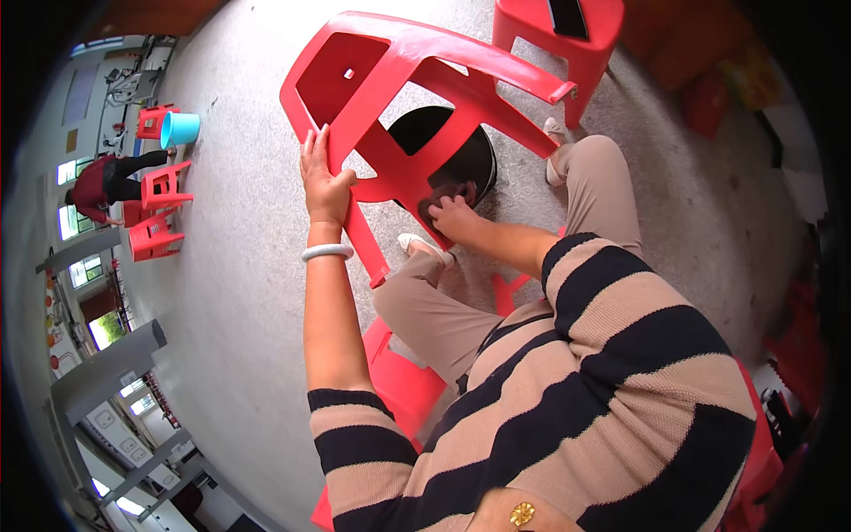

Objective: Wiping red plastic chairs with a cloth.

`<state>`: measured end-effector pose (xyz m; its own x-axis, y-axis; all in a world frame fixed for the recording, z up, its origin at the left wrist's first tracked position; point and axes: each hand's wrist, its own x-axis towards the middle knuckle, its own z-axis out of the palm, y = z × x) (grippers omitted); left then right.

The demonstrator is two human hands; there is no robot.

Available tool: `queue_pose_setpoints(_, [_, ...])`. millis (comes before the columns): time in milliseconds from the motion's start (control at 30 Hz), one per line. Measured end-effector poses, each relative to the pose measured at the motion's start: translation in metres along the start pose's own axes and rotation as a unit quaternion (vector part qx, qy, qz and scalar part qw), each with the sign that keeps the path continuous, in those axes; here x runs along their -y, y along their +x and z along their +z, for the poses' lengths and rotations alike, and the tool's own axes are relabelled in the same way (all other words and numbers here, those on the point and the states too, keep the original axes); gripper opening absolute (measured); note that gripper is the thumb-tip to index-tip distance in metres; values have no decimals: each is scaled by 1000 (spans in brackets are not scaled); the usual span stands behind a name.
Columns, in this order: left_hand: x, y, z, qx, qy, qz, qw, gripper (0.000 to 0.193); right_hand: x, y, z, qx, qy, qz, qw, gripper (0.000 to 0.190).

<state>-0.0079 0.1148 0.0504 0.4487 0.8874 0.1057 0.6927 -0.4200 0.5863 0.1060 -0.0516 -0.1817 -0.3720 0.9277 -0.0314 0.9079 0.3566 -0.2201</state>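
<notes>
A red plastic stool (379, 100) is tipped over in front of me, its legs pointing toward me and to the right. My left hand (322, 176) grips the side of its frame, thumb on the near face. Against one of the lower legs, my right hand (459, 219) is closed on what looks like a dark cloth (433, 211). Behind the stool, between my feet, stands a round black bucket (484, 149), partly hidden by the stool's legs and crossbars.
Another red stool (565, 46) at the far right bears a black phone-like object (567, 16). Across the floor, a person (96, 186) bends among red stools (156, 236) near a turquoise bucket (181, 129). More red plastic (402, 379) shows beside my seat.
</notes>
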Motion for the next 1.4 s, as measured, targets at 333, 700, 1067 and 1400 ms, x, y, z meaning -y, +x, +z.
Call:
queue_pose_setpoints(333, [5,-1,3,-4,36,9,999,87,-112,22,-60,-170,228,127,950,30])
queue_pose_setpoints(700, [-1,-3,4,-18,9,15,1000,80,-202,27,-31,-103,-38,176,978,41])
queue_pose_setpoints(1067, [-10,-9,-2,-12,0,2,1000,82,-208,198,-68,-34,67,330,941,40])
queue_pose_setpoints(1400, [-14,-12,-7,-24,-18,-29,999,81,-198,205,-77,-122,122,354,919,41])
